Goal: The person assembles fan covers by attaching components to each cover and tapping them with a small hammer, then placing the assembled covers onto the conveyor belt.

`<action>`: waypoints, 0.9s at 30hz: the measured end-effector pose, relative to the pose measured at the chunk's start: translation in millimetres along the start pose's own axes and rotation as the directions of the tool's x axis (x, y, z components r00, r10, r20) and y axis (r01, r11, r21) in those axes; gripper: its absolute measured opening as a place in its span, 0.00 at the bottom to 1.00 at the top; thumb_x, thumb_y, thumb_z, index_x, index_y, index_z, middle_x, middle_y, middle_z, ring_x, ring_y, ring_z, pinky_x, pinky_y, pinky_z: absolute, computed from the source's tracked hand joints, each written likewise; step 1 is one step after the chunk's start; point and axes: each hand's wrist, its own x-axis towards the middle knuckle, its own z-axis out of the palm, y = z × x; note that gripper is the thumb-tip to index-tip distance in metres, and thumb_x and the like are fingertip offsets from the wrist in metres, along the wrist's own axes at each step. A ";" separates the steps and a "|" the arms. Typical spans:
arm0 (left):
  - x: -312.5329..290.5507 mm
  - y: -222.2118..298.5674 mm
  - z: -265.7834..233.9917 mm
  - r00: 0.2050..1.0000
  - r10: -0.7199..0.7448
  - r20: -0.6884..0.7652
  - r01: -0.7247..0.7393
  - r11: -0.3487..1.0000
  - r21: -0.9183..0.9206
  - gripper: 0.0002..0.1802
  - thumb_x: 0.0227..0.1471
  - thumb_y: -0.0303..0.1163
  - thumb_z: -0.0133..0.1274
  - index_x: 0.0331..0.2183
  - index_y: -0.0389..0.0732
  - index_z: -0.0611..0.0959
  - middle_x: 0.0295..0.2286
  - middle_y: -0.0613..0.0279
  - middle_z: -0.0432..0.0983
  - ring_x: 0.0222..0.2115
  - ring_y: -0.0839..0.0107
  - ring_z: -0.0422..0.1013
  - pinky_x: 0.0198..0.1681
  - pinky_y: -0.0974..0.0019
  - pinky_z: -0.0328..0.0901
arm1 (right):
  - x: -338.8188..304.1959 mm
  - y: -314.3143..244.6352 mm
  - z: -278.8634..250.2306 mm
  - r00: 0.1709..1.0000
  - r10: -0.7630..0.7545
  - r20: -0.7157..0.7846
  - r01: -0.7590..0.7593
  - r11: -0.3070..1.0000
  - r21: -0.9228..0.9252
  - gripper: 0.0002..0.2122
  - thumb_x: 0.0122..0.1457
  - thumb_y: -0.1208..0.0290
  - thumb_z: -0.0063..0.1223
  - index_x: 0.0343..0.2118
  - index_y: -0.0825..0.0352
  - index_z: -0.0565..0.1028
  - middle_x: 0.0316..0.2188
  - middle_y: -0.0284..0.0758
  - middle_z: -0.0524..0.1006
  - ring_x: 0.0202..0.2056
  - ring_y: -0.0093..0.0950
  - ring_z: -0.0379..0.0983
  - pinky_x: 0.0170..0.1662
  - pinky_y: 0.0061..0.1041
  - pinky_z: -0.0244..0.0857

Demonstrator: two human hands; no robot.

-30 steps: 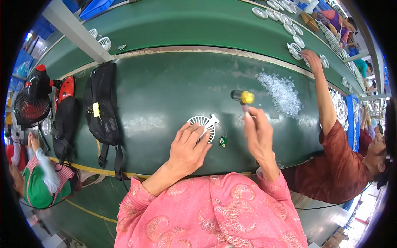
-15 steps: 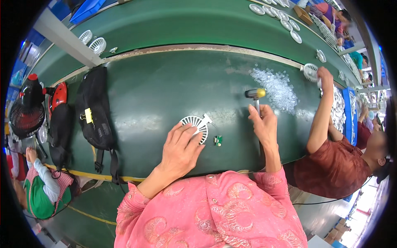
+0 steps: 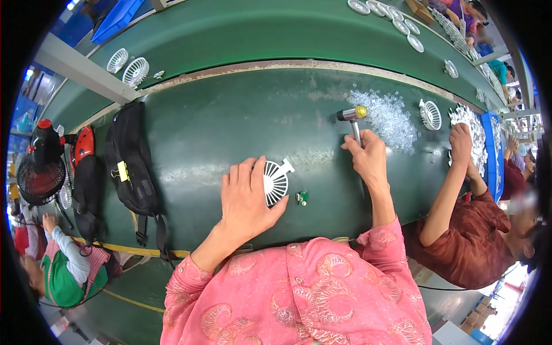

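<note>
A round white slatted plastic fan cover [image 3: 276,185] with a short T-shaped arm lies on the green bench before me. My left hand [image 3: 246,194] lies over its left part, fingers stretched and thumb apart at the lower rim, hiding that side. Just right of the cover sits a small green circuit board [image 3: 302,198], touched by neither hand. My right hand [image 3: 369,159] is closed round the handle of a mallet [image 3: 352,115], whose head has a yellow face and a dark face. The head is raised beyond my fingers.
Small clear plastic pieces [image 3: 388,121] are heaped beyond the mallet, near another white slatted cover [image 3: 430,115]. A co-worker's hand [image 3: 460,144] is at a pile of white parts at right, beside a blue tray [image 3: 493,155]. A black bag [image 3: 131,161] and fan [image 3: 41,172] stand left.
My left hand has shifted left, its fingers now straighter, uncovering more of the slats. The mallet has moved slightly left and up. The co-worker at right has let go of a white cover.
</note>
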 end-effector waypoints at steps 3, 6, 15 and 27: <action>3.1 -8.8 -1.3 0.996 0.069 -0.062 -0.081 0.971 -0.226 0.44 0.35 0.36 0.67 0.54 0.35 0.66 0.50 0.46 0.64 0.48 0.48 0.64 0.51 0.50 0.61 | -13.1 -16.9 4.4 0.944 0.102 0.314 -0.270 0.784 0.558 0.04 0.57 0.77 0.57 0.34 0.70 0.74 0.26 0.36 0.80 0.11 0.10 0.56 0.12 0.16 0.45; 1.7 -12.9 -3.6 0.990 0.115 -0.080 -0.135 0.938 -0.319 0.45 0.34 0.31 0.67 0.54 0.36 0.65 0.50 0.46 0.63 0.49 0.47 0.63 0.52 0.51 0.62 | -28.2 -37.1 1.3 0.830 0.036 0.557 -0.479 0.559 0.677 0.06 0.58 0.79 0.57 0.36 0.71 0.74 0.31 0.40 0.80 0.10 0.09 0.53 0.11 0.14 0.42; 1.2 -4.0 -7.8 0.977 0.206 -0.056 -0.209 0.868 -0.450 0.46 0.34 0.30 0.69 0.55 0.37 0.65 0.52 0.46 0.63 0.52 0.49 0.63 0.55 0.53 0.61 | -39.7 -27.9 15.0 0.574 -0.164 0.802 -0.749 0.290 0.595 0.08 0.61 0.76 0.53 0.39 0.76 0.74 0.28 0.34 0.76 0.09 0.09 0.54 0.09 0.12 0.45; 2.2 0.8 -4.8 0.972 0.230 -0.041 -0.222 0.855 -0.469 0.44 0.34 0.30 0.68 0.54 0.34 0.65 0.50 0.46 0.63 0.49 0.48 0.64 0.52 0.53 0.64 | -47.0 -28.4 22.0 0.540 -0.189 0.820 -0.764 0.300 0.572 0.10 0.65 0.73 0.47 0.39 0.76 0.75 0.18 0.28 0.70 0.07 0.10 0.51 0.09 0.14 0.43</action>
